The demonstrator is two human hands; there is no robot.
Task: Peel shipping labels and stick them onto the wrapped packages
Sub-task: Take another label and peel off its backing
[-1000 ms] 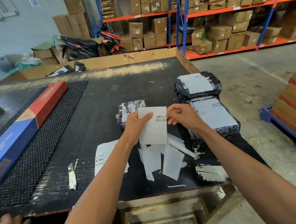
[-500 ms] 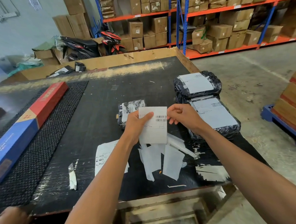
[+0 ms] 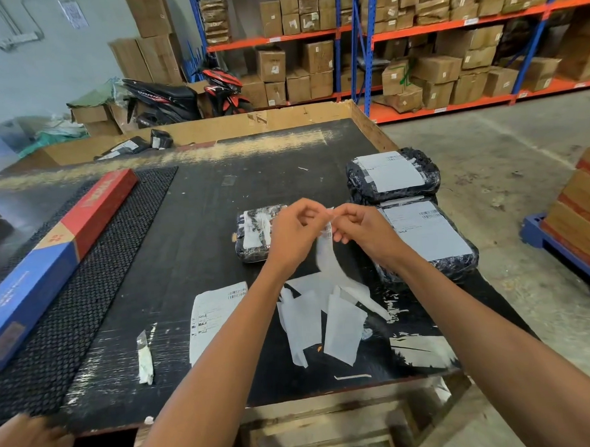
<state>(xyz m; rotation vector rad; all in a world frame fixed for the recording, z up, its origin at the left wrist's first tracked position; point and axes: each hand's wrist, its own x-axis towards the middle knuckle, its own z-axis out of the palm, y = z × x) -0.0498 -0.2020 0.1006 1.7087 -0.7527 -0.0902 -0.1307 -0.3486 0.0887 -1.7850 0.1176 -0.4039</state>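
White shipping label dangling curled, beside black wrapped packages

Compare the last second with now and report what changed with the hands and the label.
The left hand and right hand drew together, pinching the label at its top; held flat before, it now hangs curled. The packages and loose backing sheets stayed put.

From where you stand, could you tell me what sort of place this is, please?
Probably a warehouse packing area: blue-and-orange steel shelving stacked with brown cardboard boxes, and black plastic-wrapped labelled packages on a black worktable.
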